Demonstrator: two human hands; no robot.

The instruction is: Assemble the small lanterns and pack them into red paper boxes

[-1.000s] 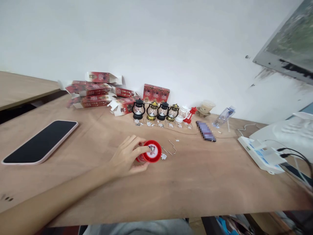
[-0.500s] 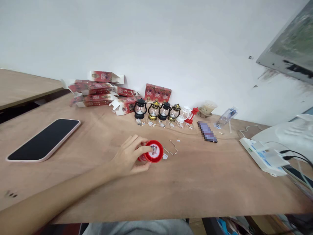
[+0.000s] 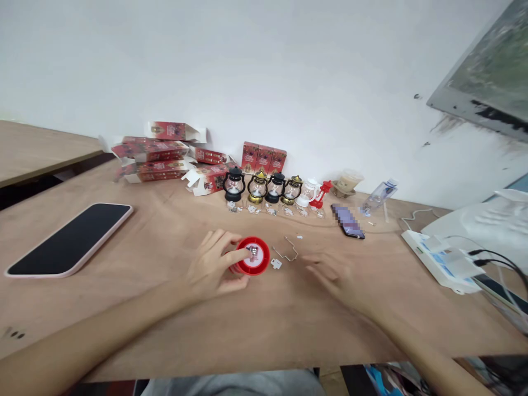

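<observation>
My left hand grips a small red plastic lantern lying sideways, metal battery contacts showing inside its base; my blurred right hand hovers open.

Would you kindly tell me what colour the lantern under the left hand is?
Red: the lantern gripped by the left hand shows best in the head view.

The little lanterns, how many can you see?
7. Six stand in a row by the wall: black, gold, black, gold, white, red. The seventh, red, lies on its side in the left hand. The boxes may hide more.
</observation>
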